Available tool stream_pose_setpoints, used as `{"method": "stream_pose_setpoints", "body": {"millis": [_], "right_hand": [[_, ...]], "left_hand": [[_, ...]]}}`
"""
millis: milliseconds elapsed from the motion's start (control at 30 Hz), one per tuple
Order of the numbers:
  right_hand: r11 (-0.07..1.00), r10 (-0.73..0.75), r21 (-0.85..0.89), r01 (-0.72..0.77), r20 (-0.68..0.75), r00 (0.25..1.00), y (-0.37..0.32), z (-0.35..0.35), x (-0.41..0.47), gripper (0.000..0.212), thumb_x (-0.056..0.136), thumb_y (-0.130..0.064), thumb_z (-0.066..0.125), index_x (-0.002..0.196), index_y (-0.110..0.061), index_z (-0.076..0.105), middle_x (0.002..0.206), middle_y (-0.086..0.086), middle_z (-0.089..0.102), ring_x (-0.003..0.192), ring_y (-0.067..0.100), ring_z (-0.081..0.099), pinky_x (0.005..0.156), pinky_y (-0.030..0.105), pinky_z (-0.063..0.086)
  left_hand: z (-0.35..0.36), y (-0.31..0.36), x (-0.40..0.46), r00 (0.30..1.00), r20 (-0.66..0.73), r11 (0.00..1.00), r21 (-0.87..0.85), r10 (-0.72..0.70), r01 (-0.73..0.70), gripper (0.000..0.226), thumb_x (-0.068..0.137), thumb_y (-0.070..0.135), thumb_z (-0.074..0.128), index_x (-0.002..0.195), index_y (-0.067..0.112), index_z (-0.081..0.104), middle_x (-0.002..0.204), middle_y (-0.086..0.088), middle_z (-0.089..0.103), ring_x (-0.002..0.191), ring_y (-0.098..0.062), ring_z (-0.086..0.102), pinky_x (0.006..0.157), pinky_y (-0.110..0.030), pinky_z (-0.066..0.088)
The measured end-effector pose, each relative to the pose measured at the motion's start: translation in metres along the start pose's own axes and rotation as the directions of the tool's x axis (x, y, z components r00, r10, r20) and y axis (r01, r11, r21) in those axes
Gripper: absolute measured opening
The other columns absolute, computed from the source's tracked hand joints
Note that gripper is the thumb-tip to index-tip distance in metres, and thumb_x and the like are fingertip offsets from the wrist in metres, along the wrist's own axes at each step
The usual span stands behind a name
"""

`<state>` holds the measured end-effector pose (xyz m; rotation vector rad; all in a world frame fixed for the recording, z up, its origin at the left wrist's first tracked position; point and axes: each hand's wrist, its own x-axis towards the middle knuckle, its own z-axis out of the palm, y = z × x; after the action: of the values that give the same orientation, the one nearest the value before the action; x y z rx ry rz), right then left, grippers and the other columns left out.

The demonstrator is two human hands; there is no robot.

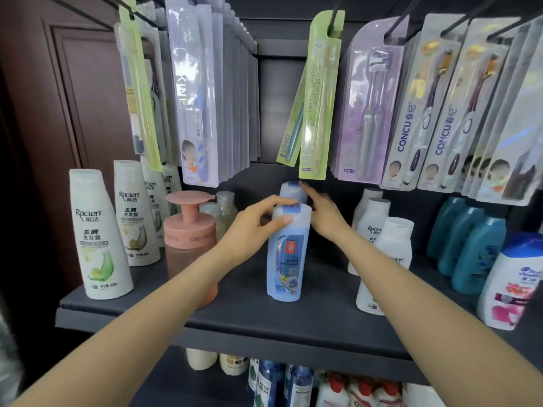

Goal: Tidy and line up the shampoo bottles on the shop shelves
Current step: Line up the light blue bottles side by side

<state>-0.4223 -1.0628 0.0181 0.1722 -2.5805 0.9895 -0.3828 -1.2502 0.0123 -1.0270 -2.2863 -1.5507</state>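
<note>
A pale blue shampoo bottle [286, 254] stands upright in the middle of the dark shelf [264, 321]. My left hand [254, 227] grips its cap from the left, thumb across the front. A second pale blue bottle [291, 192] stands right behind it. My right hand [323, 212] reaches past the front bottle on its right, fingers stretched and touching the back bottle's side. White Raclen bottles [100, 239] form a row at the left, and more white bottles [385, 254] stand to the right.
A pink pump dispenser [189, 230] stands left of my left arm. Teal bottles [470, 245] and a white-and-blue bottle [508, 286] fill the right end. Toothbrush packs [316, 107] hang low over the shelf. More bottles [282, 383] sit on the shelf below.
</note>
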Motion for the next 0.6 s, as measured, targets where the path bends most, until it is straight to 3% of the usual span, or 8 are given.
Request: {"method": "stream_pose_setpoints", "body": {"millis": [300, 467, 533, 600], "right_hand": [[0.978, -0.210, -0.046, 0.205, -0.158, 0.965, 0.005, 0.000, -0.003, 0.035, 0.088, -0.010, 0.057, 0.121, -0.016, 0.047, 0.115, 0.014, 0.053, 0.101, 0.023, 0.053, 0.083, 0.028, 0.040], [0.978, -0.165, 0.078, 0.194, -0.282, 0.945, 0.007, 0.005, -0.016, 0.027, 0.085, -0.007, 0.061, 0.103, -0.019, 0.045, 0.102, 0.009, 0.059, 0.095, 0.021, 0.058, 0.083, 0.037, 0.051], [0.980, -0.159, 0.063, 0.188, -0.322, 0.933, 0.007, 0.008, -0.021, 0.024, 0.087, -0.009, 0.060, 0.104, -0.019, 0.046, 0.098, 0.008, 0.055, 0.090, 0.017, 0.055, 0.078, 0.024, 0.048], [0.984, -0.146, 0.044, 0.170, -0.328, 0.933, 0.005, 0.008, -0.026, 0.025, 0.089, -0.009, 0.057, 0.112, -0.018, 0.049, 0.096, 0.006, 0.047, 0.082, 0.007, 0.048, 0.071, 0.005, 0.037]], "left_hand": [[0.002, -0.001, 0.002, 0.999, -0.024, 1.000, 0.016, 0.026, -0.026, 0.024, 0.092, 0.028, 0.057, 0.115, 0.034, 0.058, 0.105, -0.001, 0.066, 0.094, -0.015, 0.064, 0.086, -0.037, 0.054], [0.002, -0.001, 0.002, 1.000, -0.010, 0.999, 0.022, 0.030, -0.029, 0.025, 0.092, 0.028, 0.056, 0.117, 0.031, 0.058, 0.106, 0.004, 0.065, 0.095, -0.010, 0.063, 0.085, -0.031, 0.054], [0.003, 0.000, 0.001, 1.000, -0.008, 0.999, 0.018, 0.029, -0.029, 0.025, 0.092, 0.027, 0.056, 0.118, 0.030, 0.057, 0.107, 0.005, 0.065, 0.096, -0.009, 0.063, 0.085, -0.030, 0.054], [0.003, -0.001, 0.002, 1.000, -0.008, 1.000, 0.007, 0.023, -0.023, 0.025, 0.092, 0.027, 0.056, 0.117, 0.031, 0.058, 0.106, 0.003, 0.065, 0.096, -0.011, 0.063, 0.086, -0.032, 0.054]]}}
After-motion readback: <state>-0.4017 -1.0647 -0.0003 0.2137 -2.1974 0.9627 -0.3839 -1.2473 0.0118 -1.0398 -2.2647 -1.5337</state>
